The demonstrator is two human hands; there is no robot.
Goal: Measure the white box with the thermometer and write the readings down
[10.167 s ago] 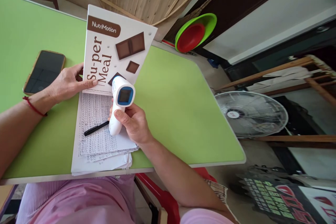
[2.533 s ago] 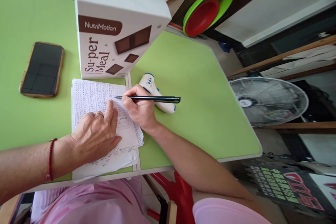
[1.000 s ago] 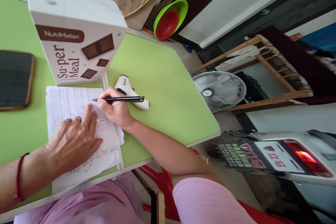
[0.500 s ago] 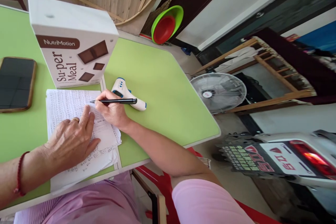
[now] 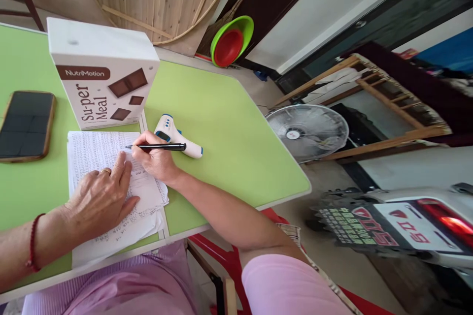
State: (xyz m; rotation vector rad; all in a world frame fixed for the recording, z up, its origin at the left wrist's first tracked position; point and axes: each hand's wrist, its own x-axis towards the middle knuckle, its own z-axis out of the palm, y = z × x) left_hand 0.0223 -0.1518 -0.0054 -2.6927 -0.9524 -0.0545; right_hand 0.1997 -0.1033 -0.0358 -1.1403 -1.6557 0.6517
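My right hand (image 5: 155,160) grips a black pen (image 5: 162,146), its tip at the handwritten paper (image 5: 92,150). Flat on the same sheets rests my left hand (image 5: 101,192), fingers stretched out and the index fingertip close below the pen tip. More written sheets lie underneath, toward the table's near edge. Just beyond my right hand is a white and blue infrared thermometer (image 5: 190,147), partly hidden by that hand. Behind the paper stands a white box (image 5: 107,93) labelled NutriMotion Super Meal.
A dark phone (image 5: 27,125) lies at the left of the green table (image 5: 221,128). On the floor beyond the right edge are a fan (image 5: 306,133) and a scooter's rear (image 5: 417,226). Green and red basins (image 5: 229,47) stand farther back. A red stool (image 5: 218,251) is below the near edge.
The view has shifted slightly, so the box and phone appear lower. Both hands keep their places on the paper, and the pen remains in my right hand.
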